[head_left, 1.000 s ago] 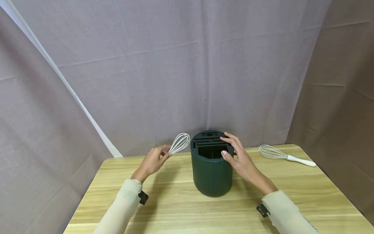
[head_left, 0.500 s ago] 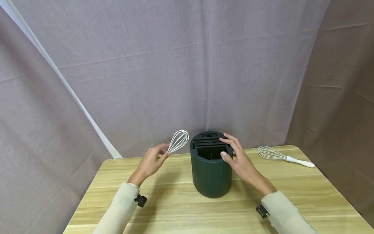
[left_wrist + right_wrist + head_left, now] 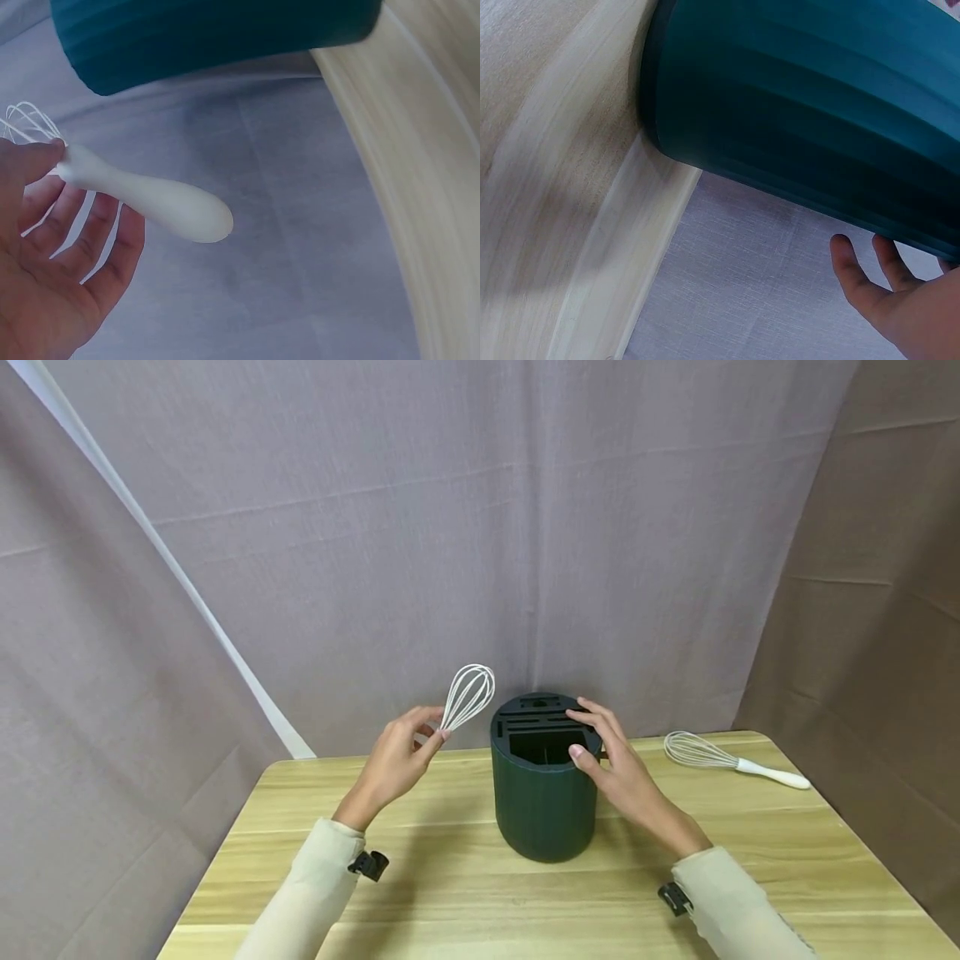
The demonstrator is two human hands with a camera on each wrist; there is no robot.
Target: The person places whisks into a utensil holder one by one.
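A white whisk (image 3: 180, 208) is pinched between the thumb and fingers of my left hand (image 3: 396, 758), close to where its wires meet the handle. In the head view its wire loops point up and to the right, left of a dark green utensil holder (image 3: 545, 814) and apart from it. The left wrist view shows the smooth handle sticking out past the fingers. My right hand (image 3: 624, 778) rests on the right side of the holder's slotted top, fingers spread and mostly straight, thumb by the large front opening. Dark dividers show inside that opening.
A second whisk (image 3: 776, 772) with a white handle lies on the wooden table (image 3: 465, 902) at the right, near the back edge. Grey-mauve curtains (image 3: 337, 568) hang behind and on both sides. Black cameras (image 3: 369, 865) are strapped at the wrists.
My left hand has risen and shifted slightly right with the whisk, whose loops now stand higher than the holder's top. The right hand and holder have stayed in place.
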